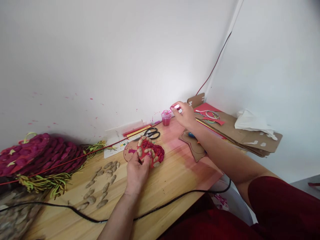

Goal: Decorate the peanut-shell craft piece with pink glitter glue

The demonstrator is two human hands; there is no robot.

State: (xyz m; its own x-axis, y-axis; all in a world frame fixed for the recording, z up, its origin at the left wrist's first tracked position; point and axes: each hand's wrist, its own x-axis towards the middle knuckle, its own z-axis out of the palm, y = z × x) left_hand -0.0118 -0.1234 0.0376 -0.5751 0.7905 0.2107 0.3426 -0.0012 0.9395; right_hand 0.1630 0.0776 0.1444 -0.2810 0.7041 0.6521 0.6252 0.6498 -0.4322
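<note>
Wooden table point(172, 170) against spattered white wall point(100, 66)

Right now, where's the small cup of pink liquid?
In the head view, the small cup of pink liquid stands slightly right of centre, on the wooden table close to the white wall, just left of the right hand.

Black-handled scissors point(155, 133) lie near a white sheet point(110, 152); crumpled white plastic point(251, 120) rests on stacked cardboard point(229, 127); a black cable point(197, 191) crosses the wooden table point(160, 190) beside a pink-spattered wall point(100, 66).

Cable point(202, 191) (black) crosses the tabletop point(160, 190).
</note>
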